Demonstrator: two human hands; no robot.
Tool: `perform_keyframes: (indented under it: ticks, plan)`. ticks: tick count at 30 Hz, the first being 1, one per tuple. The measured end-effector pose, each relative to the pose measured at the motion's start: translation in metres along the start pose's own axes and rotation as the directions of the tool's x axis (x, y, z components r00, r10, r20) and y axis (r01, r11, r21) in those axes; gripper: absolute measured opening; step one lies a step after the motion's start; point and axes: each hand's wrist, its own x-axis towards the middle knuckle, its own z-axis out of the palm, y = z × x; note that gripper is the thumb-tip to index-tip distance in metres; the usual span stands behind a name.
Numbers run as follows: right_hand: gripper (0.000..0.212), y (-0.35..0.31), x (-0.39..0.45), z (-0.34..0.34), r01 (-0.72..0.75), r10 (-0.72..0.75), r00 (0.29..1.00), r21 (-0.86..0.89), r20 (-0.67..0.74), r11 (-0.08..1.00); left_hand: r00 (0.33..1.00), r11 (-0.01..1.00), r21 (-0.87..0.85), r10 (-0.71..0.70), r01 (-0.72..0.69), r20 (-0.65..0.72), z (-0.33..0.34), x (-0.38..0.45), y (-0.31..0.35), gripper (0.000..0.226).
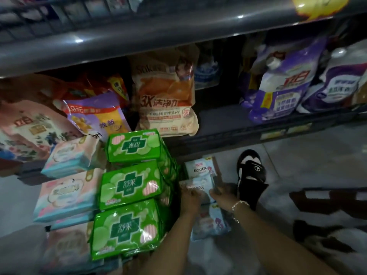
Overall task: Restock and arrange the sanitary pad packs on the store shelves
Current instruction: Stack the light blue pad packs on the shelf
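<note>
- My left hand (190, 197) and right hand (222, 197) both pinch one pale blue pack (200, 187), just right of the green packs (129, 187).
- I think I should lift it flat, so the blue packs under it do not slide.
- The green packs sit in a row, with pink packs (67, 195) on their other side.
- Behind them, a dark shelf (218, 124) holds big soap bags (166, 100); the floor (297, 155) is grey tile.

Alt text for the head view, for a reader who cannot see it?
Both hands, left hand and right hand, grip a pale blue pad pack low on the floor beside three green pad packs. Pink pad packs sit further left, detergent bags on the shelf above.
</note>
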Motion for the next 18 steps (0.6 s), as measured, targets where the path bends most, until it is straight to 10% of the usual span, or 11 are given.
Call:
perform_keyframes:
  ticks: [8, 18]
  plan:
    - [0.043, 0.011, 0.004, 0.024, -0.028, 0.035, 0.999, 0.319, -0.015, 0.947, 0.989, 0.939, -0.31, -0.148, 0.147, 0.019, 0.013, -0.003, -0.029, 0.033]
    - [0.043, 0.004, -0.002, -0.006, -0.027, 0.093, 0.987, 0.439, -0.129, 0.898, 0.998, 0.965, -0.261, -0.027, 0.041, 0.057, 0.01, -0.009, 0.004, 0.041]
